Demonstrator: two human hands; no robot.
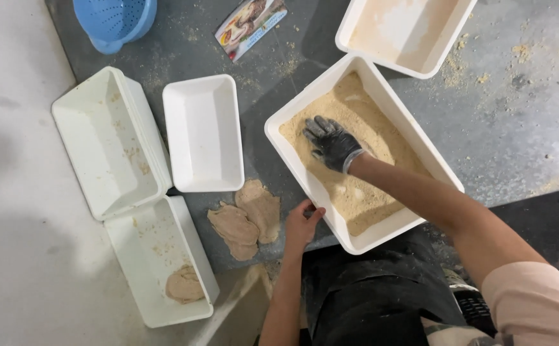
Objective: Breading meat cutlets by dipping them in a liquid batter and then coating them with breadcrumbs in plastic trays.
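Observation:
My right hand [331, 142], in a dark glove, lies flat with fingers spread on the breadcrumbs [363, 128] inside a big white tub [292, 112]. Whatever is under the palm is hidden. My bare left hand [302, 222] grips the tub's near-left rim. Two flat, battered cutlets [246, 218] lie on the grey surface just left of that hand.
An empty white tub [202, 131] stands left of the crumb tub. Further left are two more white tubs [110, 141], the nearer one [158, 259] holding one cutlet [183, 285]. A crumb-dusted tub [407, 32], a blue colander [116, 19] and a printed packet [251, 25] lie at the back.

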